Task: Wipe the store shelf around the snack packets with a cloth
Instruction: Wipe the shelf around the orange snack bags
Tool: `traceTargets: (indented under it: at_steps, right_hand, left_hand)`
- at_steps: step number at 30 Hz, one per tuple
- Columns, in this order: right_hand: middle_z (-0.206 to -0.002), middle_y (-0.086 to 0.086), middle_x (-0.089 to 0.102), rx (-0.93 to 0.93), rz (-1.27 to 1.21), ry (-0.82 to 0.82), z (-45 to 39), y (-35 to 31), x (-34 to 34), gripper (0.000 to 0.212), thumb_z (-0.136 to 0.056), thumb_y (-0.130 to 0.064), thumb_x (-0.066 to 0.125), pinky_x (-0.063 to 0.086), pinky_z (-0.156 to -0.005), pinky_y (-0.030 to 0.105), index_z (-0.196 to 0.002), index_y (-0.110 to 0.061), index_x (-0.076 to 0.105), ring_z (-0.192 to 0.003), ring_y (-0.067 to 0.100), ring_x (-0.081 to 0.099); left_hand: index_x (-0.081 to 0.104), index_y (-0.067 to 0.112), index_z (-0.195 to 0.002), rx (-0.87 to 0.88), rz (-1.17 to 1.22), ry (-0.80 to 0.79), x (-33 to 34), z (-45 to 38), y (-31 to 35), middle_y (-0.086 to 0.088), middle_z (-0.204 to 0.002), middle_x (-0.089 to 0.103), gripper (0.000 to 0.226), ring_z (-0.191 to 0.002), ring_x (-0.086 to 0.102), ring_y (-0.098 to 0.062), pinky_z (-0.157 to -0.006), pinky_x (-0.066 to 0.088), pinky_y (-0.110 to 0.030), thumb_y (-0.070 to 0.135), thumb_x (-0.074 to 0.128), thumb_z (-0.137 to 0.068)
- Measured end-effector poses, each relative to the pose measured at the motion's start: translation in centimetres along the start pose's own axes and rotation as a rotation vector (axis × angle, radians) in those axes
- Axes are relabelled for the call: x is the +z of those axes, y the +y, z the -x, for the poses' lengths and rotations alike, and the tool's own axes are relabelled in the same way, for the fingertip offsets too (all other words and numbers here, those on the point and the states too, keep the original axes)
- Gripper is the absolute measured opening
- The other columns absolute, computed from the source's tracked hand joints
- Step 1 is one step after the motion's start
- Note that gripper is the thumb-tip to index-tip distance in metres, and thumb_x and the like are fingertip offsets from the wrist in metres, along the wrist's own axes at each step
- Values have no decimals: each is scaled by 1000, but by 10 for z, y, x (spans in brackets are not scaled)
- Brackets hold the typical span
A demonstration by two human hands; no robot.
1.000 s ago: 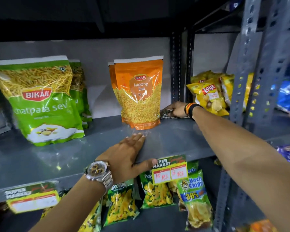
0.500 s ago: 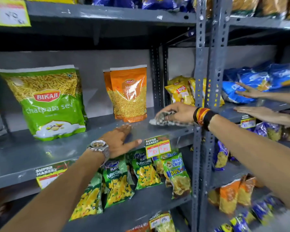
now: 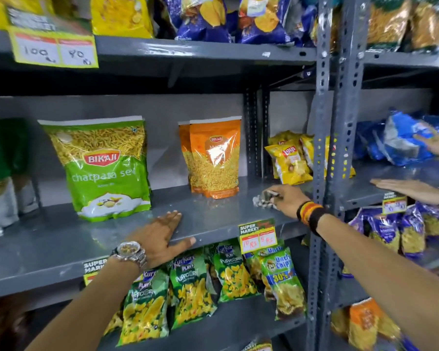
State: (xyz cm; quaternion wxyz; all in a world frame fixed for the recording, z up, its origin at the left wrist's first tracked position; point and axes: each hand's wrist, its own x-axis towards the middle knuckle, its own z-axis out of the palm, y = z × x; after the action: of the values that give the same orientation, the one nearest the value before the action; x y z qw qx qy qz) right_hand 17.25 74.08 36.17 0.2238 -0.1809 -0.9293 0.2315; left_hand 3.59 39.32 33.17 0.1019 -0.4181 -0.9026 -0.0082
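Head view, only one. Landmark = orange packet (image 3: 214, 158), standing upright on the grey shelf (image 3: 48, 247), a second one tucked behind it.

R hand (image 3: 288, 201) sits just right of the orange packet, near the shelf's upright post (image 3: 323, 173). Fingers curled down over a small crumpled cloth (image 3: 262, 200), pressing it onto the shelf surface; cloth pokes out at the fingertips, close to the packet's base but not touching it. L hand (image 3: 160, 236) lies left of and in front of the packet, at the shelf's front lip: flat, fingers spread, thumb over the edge, holding nothing, seems to be bracing.

Green sev packet (image 3: 104, 168) stands well left of the orange one, bare shelf between. Yellow chip bags (image 3: 289, 163) sit right of it, behind the cloth hand.

Step in hand, I'd judge: wiping the strip right of the orange packet. To do it well: keep cloth flat w/ even pressure, sweep along the packet's base w/o nudging it (light pouch, likely tips easily), then work the open patch toward the green packet. Cloth is bunched small, so spreading it should cover more per pass. Another person's hands (image 3: 413, 191) work the next bay, right of the post.
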Motion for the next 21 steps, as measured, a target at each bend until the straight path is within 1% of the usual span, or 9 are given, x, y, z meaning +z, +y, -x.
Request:
traceTargets:
  at_steps: [2,4,8,11,12,14,16,19,21]
  right_hand:
    - [-114,0,70,-73,4,-101,10,-11,1,30,-92,-16,54,54,-91,40,-117,-27,67,-102,22,65]
    - [-118,-2,70,-118,0,-110,4,-24,-1,30,-92,-22,55,55,-91,44,-119,-34,64,-104,22,65]
    - [-127,5,66,-100,134,4,-37,-45,4,36,-89,-18,52,48,-100,48,-120,-33,62,-116,31,59]
    - [-130,7,62,-47,252,-150,-82,-17,33,37,-83,-26,45,42,-103,51,-113,-45,56,-120,35,55]
    - [-132,8,60,-42,279,-172,-81,-14,39,38,-83,-31,40,38,-105,55,-114,-50,50,-123,38,50]
    - [-138,7,54,-111,285,-163,-51,-29,36,38,-89,-31,35,32,-105,57,-121,-50,45,-126,39,43]
    - [-139,-1,55,-237,220,-174,-17,-43,28,37,-97,-24,40,35,-105,49,-128,-41,50,-127,31,44]
    - [-124,-14,60,-347,-9,-392,9,-47,-4,34,-99,-20,47,45,-89,30,-126,-38,58,-109,10,56]
    - [-119,-13,61,-328,-24,-307,-8,-32,-15,35,-99,-14,47,43,-89,30,-122,-34,62,-109,10,55]
  left_hand:
    - [14,22,-162,6,-8,23,3,-1,0,1,-170,17,127,-154,26,-18,-125,25,-38,100,-4,-64]
    - [16,21,-162,3,3,37,3,-1,0,0,-170,20,127,-153,28,-19,-124,27,-38,100,-2,-64]
    - [19,21,-162,-6,32,46,2,0,1,0,-169,23,129,-153,29,-19,-124,26,-37,102,1,-63]
    - [17,24,-162,-18,40,47,1,3,3,3,-170,20,129,-153,28,-17,-124,26,-37,102,-1,-61]
    - [15,25,-162,-20,31,42,1,4,4,3,-170,19,129,-153,27,-17,-124,25,-36,102,-2,-60]
    - [12,25,-163,-16,10,29,-1,5,5,4,-171,15,130,-154,26,-17,-124,25,-37,101,-6,-59]
    - [11,24,-163,-12,10,21,-3,4,5,4,-171,14,131,-154,24,-17,-125,24,-36,102,-7,-58]
    - [14,21,-163,-5,40,32,-2,3,4,3,-170,16,131,-154,23,-15,-124,21,-33,102,-3,-61]
    - [17,21,-162,-1,55,34,-1,2,4,2,-170,19,129,-154,25,-15,-124,21,-32,102,0,-63]
